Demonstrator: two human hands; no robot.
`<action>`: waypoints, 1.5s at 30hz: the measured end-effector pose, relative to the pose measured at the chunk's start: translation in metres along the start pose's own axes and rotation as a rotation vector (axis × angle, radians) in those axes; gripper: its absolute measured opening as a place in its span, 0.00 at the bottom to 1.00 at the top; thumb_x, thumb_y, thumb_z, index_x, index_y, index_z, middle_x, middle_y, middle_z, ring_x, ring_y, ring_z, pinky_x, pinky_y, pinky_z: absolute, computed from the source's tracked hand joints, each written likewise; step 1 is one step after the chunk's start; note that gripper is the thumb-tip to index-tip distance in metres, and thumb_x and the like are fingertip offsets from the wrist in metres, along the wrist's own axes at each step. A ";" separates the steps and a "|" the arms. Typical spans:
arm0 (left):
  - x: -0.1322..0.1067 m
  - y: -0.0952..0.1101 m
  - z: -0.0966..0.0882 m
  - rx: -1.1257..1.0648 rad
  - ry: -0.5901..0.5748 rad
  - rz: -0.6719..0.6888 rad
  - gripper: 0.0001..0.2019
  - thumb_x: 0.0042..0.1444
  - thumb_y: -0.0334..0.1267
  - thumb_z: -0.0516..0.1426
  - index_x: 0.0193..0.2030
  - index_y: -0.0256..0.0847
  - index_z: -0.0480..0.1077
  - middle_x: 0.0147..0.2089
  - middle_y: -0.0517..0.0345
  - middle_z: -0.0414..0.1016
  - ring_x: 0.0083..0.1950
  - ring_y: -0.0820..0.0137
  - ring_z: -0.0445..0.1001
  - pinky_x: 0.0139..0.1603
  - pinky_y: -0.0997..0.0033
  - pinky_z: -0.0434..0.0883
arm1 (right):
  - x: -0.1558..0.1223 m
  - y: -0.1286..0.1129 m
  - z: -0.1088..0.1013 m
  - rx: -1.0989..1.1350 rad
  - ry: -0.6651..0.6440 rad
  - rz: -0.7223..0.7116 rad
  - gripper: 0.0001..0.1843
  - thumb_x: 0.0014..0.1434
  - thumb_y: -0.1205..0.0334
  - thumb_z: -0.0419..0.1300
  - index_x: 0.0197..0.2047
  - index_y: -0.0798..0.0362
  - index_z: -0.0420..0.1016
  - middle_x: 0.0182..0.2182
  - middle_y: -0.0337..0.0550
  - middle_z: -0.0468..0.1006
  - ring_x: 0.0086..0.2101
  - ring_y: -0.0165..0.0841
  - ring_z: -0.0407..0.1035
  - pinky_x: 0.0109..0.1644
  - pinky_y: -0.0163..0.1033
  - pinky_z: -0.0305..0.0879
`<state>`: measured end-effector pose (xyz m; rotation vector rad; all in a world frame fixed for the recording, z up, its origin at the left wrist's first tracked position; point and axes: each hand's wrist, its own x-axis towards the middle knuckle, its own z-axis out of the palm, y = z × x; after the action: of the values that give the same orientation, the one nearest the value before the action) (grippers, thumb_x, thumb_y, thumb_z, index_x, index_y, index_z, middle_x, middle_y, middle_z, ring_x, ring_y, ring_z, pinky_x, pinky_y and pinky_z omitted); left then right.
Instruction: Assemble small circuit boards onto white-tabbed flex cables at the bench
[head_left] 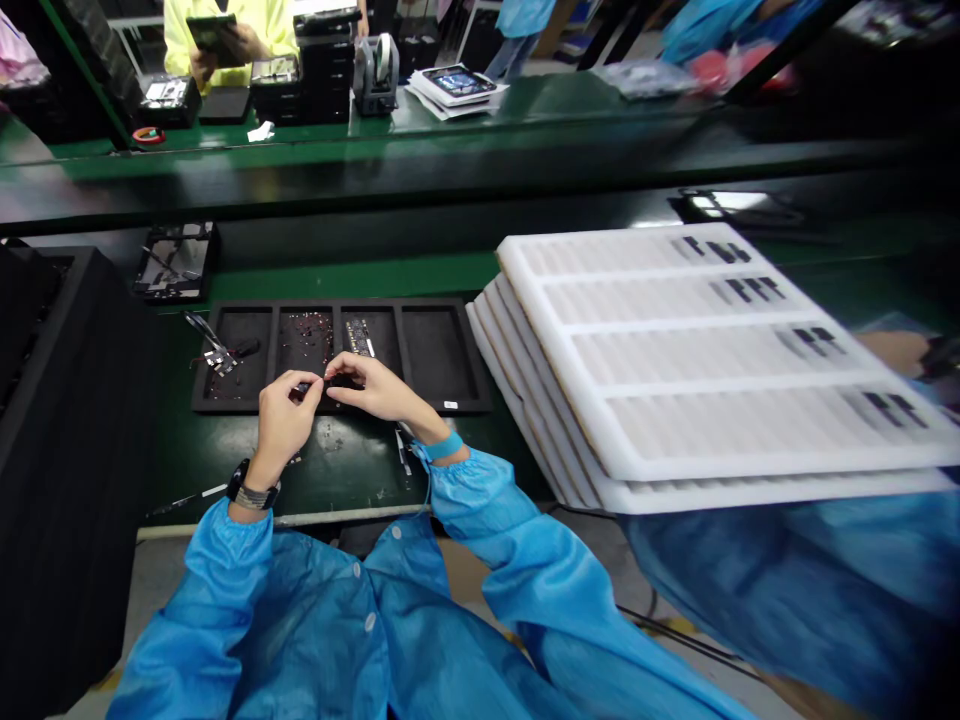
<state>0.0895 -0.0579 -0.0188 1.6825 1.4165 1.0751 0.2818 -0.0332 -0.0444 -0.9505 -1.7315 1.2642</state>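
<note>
My left hand (283, 417) and my right hand (373, 386) meet over the front edge of a black tray with several compartments (442, 352). Both pinch a small dark part (315, 385) between fingertips; it is too small to name. My left wrist wears a dark watch, my right a blue strap. Both arms are in blue sleeves. The tray's compartments hold tiny red-tinted bits (305, 329), a small circuit strip (359, 337) and tweezers (204, 329) at the left.
A stack of white foam trays (675, 400) with small black parts lies to the right. A black block (60, 450) stands at left. Across the green bench (450, 130), a person in yellow holds a device; stacked black trays and a tape dispenser (375, 70) stand there.
</note>
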 end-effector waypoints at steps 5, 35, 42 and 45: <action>0.002 -0.005 -0.003 -0.039 -0.041 -0.038 0.11 0.60 0.44 0.63 0.37 0.39 0.83 0.37 0.53 0.84 0.31 0.69 0.73 0.34 0.70 0.67 | -0.001 -0.003 -0.002 0.011 -0.024 0.025 0.10 0.62 0.60 0.65 0.47 0.52 0.77 0.44 0.45 0.81 0.41 0.37 0.75 0.50 0.45 0.74; 0.010 -0.001 -0.001 -0.162 -0.110 -0.107 0.12 0.56 0.46 0.65 0.36 0.39 0.83 0.32 0.56 0.82 0.32 0.67 0.76 0.37 0.68 0.71 | -0.005 -0.015 -0.004 -0.161 -0.011 -0.030 0.09 0.70 0.55 0.58 0.41 0.51 0.73 0.39 0.43 0.80 0.41 0.39 0.73 0.49 0.43 0.67; 0.009 -0.001 -0.001 -0.106 -0.094 -0.116 0.09 0.56 0.41 0.64 0.36 0.39 0.82 0.33 0.55 0.83 0.31 0.68 0.76 0.36 0.68 0.71 | -0.004 -0.013 0.000 -0.178 0.025 -0.006 0.10 0.69 0.54 0.59 0.40 0.51 0.75 0.39 0.44 0.83 0.41 0.39 0.74 0.48 0.43 0.68; 0.007 0.000 -0.002 -0.082 -0.097 -0.090 0.08 0.57 0.40 0.64 0.36 0.39 0.82 0.34 0.55 0.83 0.33 0.67 0.77 0.37 0.68 0.72 | -0.003 -0.010 0.000 -0.168 0.047 0.002 0.11 0.68 0.54 0.60 0.39 0.52 0.77 0.39 0.44 0.83 0.41 0.39 0.74 0.49 0.43 0.69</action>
<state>0.0886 -0.0506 -0.0166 1.5765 1.3557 0.9756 0.2816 -0.0384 -0.0356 -1.0700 -1.8215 1.1012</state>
